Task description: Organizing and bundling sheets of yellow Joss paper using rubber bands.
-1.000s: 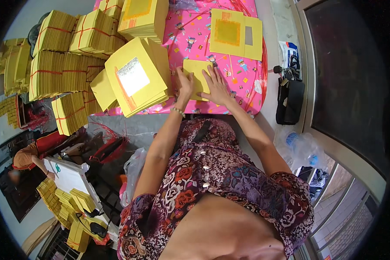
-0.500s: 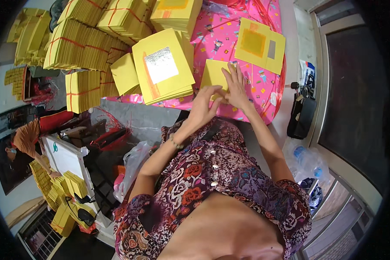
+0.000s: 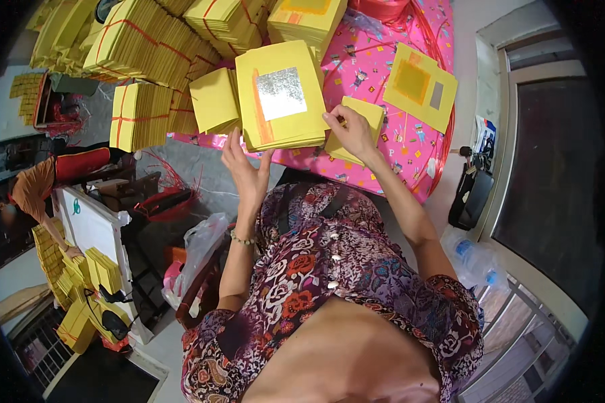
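A stack of yellow paper sheets lies in front of me on a pink patterned tablecloth. Its top sheet carries a silver foil square beside an orange stripe. At the right edge of this stack, my right hand has thumb and forefinger pinched on the top sheet. My left hand is at the stack's near left corner, thumb and fingers apart; whether it touches the paper is hard to see. Partly under my right hand lies a smaller yellow paper piece.
Bundles of yellow paper tied with red string fill the table's left and back. A yellow sheet with an orange square lies at right, near red strings. At far left another person handles yellow stacks. A plastic bag hangs below.
My hands have parted. The left moved left to the stack's near corner; the right left the smaller yellow piece and took hold of the stack's edge. The view shifted slightly.
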Demonstrator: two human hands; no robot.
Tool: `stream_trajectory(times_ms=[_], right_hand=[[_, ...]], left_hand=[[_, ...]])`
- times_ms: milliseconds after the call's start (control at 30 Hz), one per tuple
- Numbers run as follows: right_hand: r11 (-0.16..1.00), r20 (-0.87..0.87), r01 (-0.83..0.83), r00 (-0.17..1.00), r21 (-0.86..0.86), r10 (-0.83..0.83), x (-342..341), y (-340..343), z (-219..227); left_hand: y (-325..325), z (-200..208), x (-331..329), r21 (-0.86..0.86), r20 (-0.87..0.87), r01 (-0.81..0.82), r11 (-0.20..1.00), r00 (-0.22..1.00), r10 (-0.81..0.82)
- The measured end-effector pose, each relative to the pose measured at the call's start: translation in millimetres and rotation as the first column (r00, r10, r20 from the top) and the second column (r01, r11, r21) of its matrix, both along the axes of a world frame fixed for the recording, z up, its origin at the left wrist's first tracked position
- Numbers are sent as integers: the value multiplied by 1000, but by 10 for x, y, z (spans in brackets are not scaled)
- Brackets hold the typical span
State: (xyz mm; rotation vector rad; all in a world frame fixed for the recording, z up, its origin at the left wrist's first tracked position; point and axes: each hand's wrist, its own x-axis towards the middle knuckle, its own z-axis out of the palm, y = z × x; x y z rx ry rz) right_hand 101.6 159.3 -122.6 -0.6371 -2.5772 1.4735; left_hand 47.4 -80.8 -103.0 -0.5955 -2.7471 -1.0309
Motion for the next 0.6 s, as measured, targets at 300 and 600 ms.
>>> stream_trajectory(times_ms=[300, 600], right_hand=[[1000, 21, -19, 1000, 17, 18, 102, -22, 115], [917, -92, -121, 981, 380, 168, 125, -23, 214]], left_hand=[[73, -96, -18, 191, 183, -2, 982, 983, -33], [63, -49, -11, 181, 161, 17, 983, 986, -46]])
